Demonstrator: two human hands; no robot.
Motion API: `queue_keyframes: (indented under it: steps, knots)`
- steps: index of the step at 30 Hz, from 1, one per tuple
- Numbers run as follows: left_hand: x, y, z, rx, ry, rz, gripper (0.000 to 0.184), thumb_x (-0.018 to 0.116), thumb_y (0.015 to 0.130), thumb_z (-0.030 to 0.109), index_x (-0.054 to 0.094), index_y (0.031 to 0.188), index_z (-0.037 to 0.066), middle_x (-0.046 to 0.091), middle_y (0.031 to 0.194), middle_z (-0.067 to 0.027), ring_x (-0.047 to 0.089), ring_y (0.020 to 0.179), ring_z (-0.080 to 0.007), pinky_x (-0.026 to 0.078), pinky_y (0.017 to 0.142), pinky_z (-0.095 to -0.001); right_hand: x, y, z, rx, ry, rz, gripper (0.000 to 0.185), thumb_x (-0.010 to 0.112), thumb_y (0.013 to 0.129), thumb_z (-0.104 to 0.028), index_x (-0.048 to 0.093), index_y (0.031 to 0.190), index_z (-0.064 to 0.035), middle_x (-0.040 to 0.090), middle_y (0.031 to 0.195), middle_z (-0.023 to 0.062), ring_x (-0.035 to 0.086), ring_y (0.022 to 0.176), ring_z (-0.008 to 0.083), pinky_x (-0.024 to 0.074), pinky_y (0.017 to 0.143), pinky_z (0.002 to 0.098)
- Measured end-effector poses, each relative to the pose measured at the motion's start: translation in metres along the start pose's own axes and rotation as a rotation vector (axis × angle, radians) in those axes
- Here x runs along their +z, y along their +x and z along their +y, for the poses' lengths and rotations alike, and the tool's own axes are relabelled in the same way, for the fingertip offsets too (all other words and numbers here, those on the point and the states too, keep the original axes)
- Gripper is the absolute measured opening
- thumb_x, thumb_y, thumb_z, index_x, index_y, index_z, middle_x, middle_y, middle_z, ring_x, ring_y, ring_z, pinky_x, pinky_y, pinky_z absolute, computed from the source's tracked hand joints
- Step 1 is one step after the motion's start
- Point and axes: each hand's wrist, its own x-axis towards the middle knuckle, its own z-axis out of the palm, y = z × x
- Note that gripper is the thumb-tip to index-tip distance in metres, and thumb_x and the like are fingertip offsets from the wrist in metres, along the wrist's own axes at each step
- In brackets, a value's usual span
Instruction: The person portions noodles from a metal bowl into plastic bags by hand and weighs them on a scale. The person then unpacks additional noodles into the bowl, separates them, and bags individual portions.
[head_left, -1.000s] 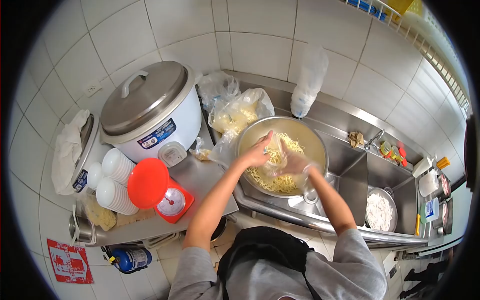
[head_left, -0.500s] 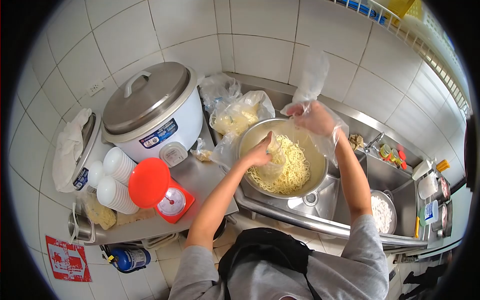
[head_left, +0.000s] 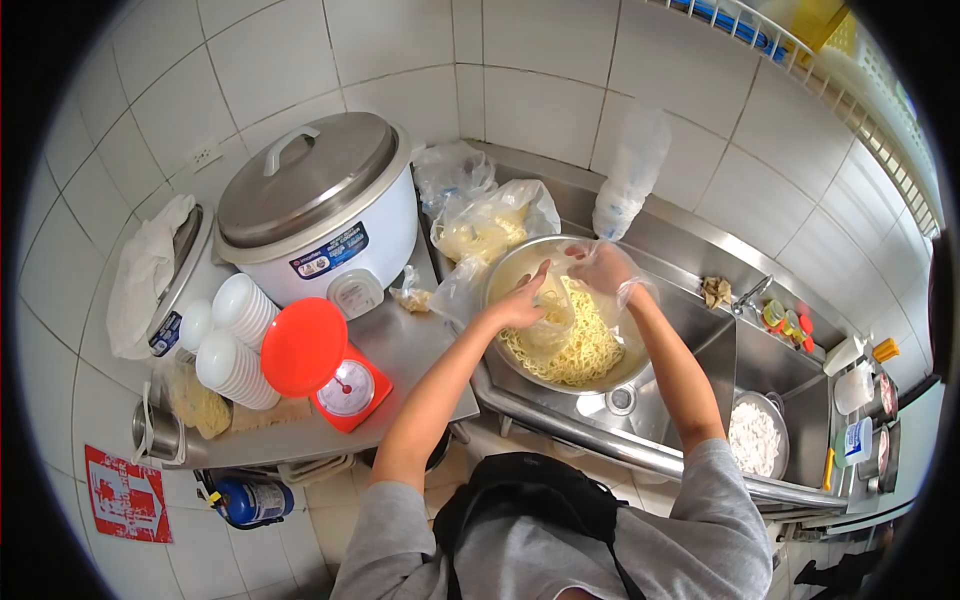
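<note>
A large metal bowl (head_left: 636,368) full of yellow noodles (head_left: 585,350) rests over the sink. My left hand (head_left: 522,304) is at its left side, closed on a clear plastic bag (head_left: 548,328) that hangs into the bowl over the noodles. One finger of that hand points up. Over the bowl's far right side is my right hand (head_left: 604,270), covered in loose clear plastic like a disposable glove. Its fingers are bent and apart, pointing left toward the bag, and I see nothing held in them.
Left of the bowl are bags of noodles (head_left: 490,230), a large rice cooker (head_left: 330,215), a red kitchen scale (head_left: 352,388) and stacked white cups (head_left: 235,370). A stack of clear plastic (head_left: 632,180) stands behind. A colander of pale strips (head_left: 757,440) sits in the right basin.
My right hand has moved down and left, from above the back of the sink to over the bowl. My left hand stays at the bag. The whole view has shifted slightly.
</note>
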Motion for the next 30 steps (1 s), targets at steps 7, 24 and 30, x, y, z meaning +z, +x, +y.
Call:
queue_keyframes:
  steps: [7, 24, 30]
  knots:
    - [0.004, 0.001, 0.012, -0.197, 0.045, -0.008, 0.083, 0.050, 0.073, 0.006, 0.000, 0.138, 0.020, 0.045, 0.111, -0.0288, 0.053, 0.097, -0.0356, 0.044, 0.079, -0.0380, 0.038, -0.007, 0.047, 0.455, 0.077, -0.375, 0.065, 0.060, 0.072, -0.048, 0.048, 0.117, -0.0031, 0.062, 0.083, 0.0145, 0.059, 0.077, 0.0264, 0.0461, 0.067, 0.0357]
    - [-0.008, -0.014, 0.035, -0.175, -0.080, -0.103, 0.085, 0.043, 0.068, -0.003, -0.005, 0.137, 0.011, 0.018, 0.139, -0.0178, 0.059, 0.057, -0.0209, 0.049, 0.051, -0.0310, -0.012, -0.021, -0.035, 0.151, 0.361, 0.022, 0.018, 0.062, 0.068, -0.005, 0.061, 0.082, 0.0053, 0.061, 0.063, 0.0079, 0.059, 0.054, 0.0101, 0.0487, 0.052, 0.0243]
    - [-0.014, -0.017, 0.033, -0.191, -0.215, -0.075, 0.086, 0.045, 0.067, -0.004, -0.003, 0.137, 0.011, 0.017, 0.141, -0.0152, 0.058, 0.055, -0.0195, 0.048, 0.051, -0.0303, -0.010, -0.008, -0.028, 0.073, 0.088, -0.063, 0.026, 0.065, 0.064, -0.017, 0.063, 0.083, 0.0017, 0.063, 0.081, 0.0172, 0.061, 0.073, 0.0230, 0.0471, 0.065, 0.0324]
